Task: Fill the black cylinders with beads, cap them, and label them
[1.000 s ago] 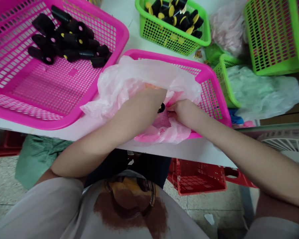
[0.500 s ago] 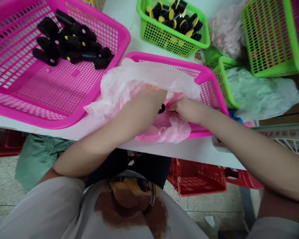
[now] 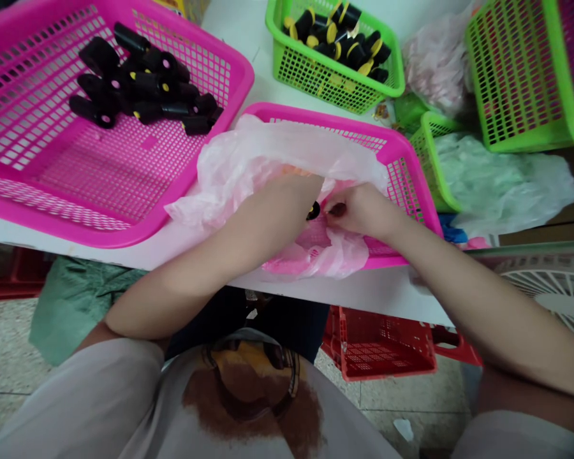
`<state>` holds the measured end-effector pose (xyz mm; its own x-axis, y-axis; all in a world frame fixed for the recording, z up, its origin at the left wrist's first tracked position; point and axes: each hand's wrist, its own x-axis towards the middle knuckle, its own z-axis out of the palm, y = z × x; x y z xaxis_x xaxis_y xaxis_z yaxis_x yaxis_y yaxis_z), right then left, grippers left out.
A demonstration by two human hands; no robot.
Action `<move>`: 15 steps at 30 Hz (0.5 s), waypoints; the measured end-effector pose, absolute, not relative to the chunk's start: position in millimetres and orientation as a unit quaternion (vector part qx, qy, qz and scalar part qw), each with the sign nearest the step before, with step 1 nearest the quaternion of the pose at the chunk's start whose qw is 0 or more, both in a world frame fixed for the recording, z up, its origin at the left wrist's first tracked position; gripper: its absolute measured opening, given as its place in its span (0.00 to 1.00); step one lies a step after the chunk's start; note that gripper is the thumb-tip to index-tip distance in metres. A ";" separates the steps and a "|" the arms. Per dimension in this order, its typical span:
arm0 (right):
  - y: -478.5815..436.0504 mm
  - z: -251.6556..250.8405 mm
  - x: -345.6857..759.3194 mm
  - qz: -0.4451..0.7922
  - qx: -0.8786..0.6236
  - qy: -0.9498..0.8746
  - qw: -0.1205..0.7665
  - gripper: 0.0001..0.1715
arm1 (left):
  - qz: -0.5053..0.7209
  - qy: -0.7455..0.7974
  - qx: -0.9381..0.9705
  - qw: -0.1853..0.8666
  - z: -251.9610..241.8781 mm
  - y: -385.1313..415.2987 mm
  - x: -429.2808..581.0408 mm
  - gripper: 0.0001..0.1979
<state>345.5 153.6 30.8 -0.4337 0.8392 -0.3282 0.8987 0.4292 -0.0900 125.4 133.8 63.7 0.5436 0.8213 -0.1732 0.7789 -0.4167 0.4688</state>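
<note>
A crumpled dull-green cloth-like bundle (image 3: 76,303) hangs below the table edge at far left. Above it, on the white table (image 3: 373,296), a large magenta mesh plastic basket (image 3: 105,166) holds a heap of short black cylinders (image 3: 148,83), some with yellow or pink dots on their ends. Further right, translucent pinkish plastic film (image 3: 287,137) drapes into a smaller magenta plastic basket (image 3: 396,148). The left hand (image 3: 306,188) bends down into it, fingers hidden behind the wrist; its grip cannot be told. A black round-ended piece with a yellow mark (image 3: 314,210) pokes out beside that wrist, perhaps held. Behind stands a lime-green mesh basket (image 3: 310,80) of black-and-yellow pieces (image 3: 344,48). The right hand (image 3: 358,207) curls over the smaller basket, thumb and fingertips narrowed near the piece; whether they pinch anything is unclear. Beyond, pale green film (image 3: 497,172) spills beside a small lime-green basket (image 3: 440,172).
</note>
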 end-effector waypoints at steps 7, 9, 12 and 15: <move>138.1 52.6 345.7 -0.213 0.553 0.805 0.020 0.12 | 0.068 0.464 0.848 0.247 54.5 132.2 120.6 0.12; 124.0 65.0 340.9 -0.274 0.558 0.777 -0.095 0.10 | 0.089 0.454 0.854 0.238 52.4 131.9 119.9 0.12; 106.7 79.6 328.2 -0.298 0.551 0.752 -0.206 0.10 | 0.096 0.456 0.852 0.239 51.0 132.7 121.1 0.10; 103.4 83.2 316.7 -0.248 0.548 0.781 -0.169 0.09 | 0.081 0.464 0.841 0.266 52.9 134.6 123.7 0.09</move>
<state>316.7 103.4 83.2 -0.3427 0.9394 -0.0086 0.7720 0.2764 -0.5724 123.7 134.6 52.9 0.5553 0.8243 -0.1108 0.7376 -0.4264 0.5236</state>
